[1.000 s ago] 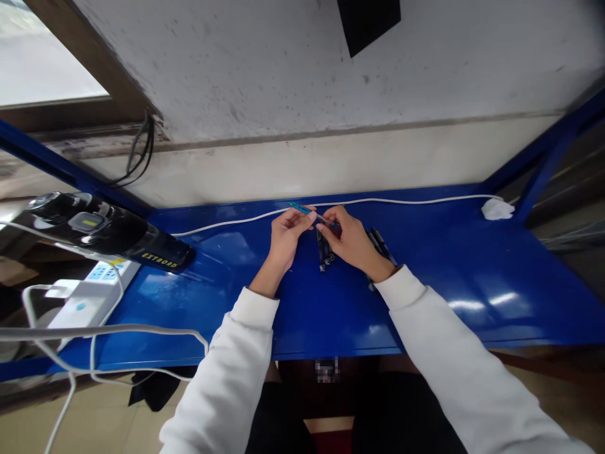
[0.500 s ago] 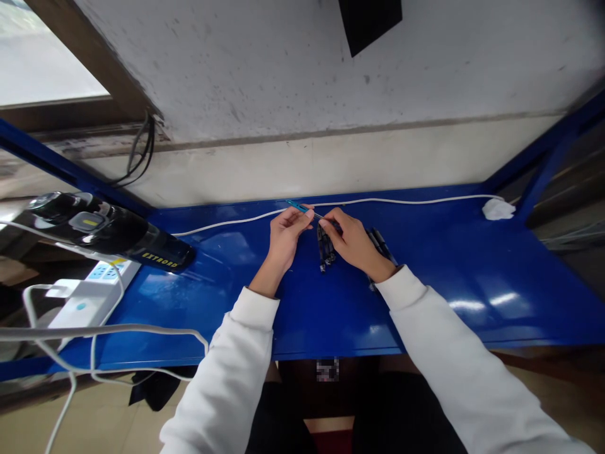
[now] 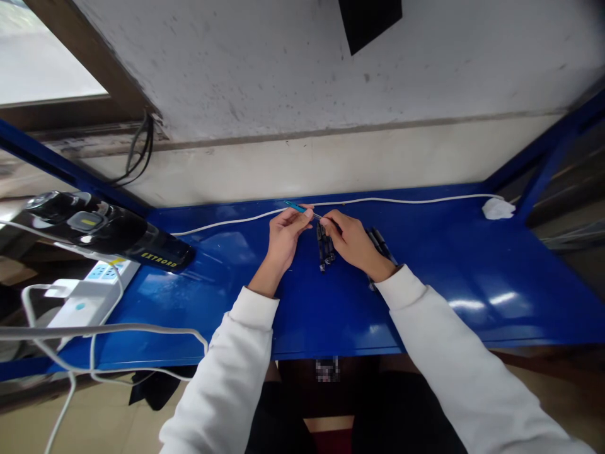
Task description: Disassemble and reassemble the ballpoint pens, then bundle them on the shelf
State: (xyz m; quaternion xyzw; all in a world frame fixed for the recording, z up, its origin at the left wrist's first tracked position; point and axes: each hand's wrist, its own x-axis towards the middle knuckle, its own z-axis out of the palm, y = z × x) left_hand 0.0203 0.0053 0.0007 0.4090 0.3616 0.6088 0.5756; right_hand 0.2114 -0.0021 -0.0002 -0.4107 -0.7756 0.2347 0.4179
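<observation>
A slim pen with a blue barrel [image 3: 293, 206] is held above the blue tabletop, tilted down to the right. My left hand [image 3: 283, 241] is closed around its barrel, and the blue end pokes out past the fingers. At the thin grey end, my right hand [image 3: 352, 243] pinches with thumb and fingers; its exact grip there is partly hidden. Several dark pens [image 3: 324, 252] lie together on the table beneath and between my hands. Further dark pens [image 3: 382, 243] rest to the right, partly covered by my right hand and wrist.
On the left stand a large black bottle [image 3: 113, 230] with yellow lettering and a white power strip [image 3: 99, 290] with trailing cords. A white cable [image 3: 392, 201] runs along the back of the blue table [image 3: 472, 265] to a crumpled white wad [image 3: 498, 208] at the right.
Both hands stay almost still, keeping hold of the blue pen. Only a very slight shift of the fingers shows.
</observation>
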